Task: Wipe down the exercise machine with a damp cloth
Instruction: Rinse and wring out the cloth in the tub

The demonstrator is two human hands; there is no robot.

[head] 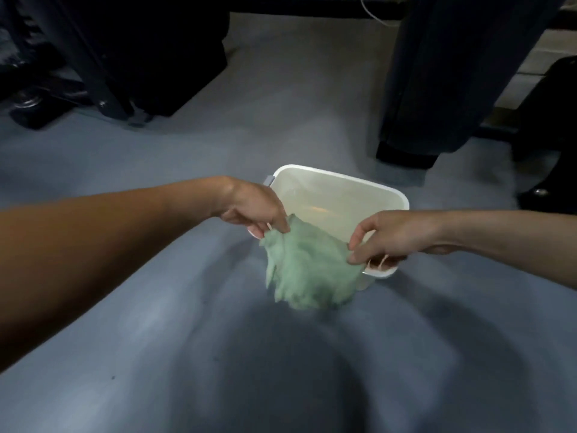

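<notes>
A crumpled pale green cloth hangs over the near rim of a white rectangular plastic tub, its top edge stretched left to right and its bulk drooping down toward the grey-blue floor. The left hand and the right hand each pinch an upper corner between curled fingers. Dark exercise machine frames stand beyond, well apart.

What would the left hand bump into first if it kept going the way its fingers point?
The left hand already pinches the green cloth, fingers pointing down and rightward. Beyond the cloth, probably the near rim of the white tub, though depth is unclear.
</notes>
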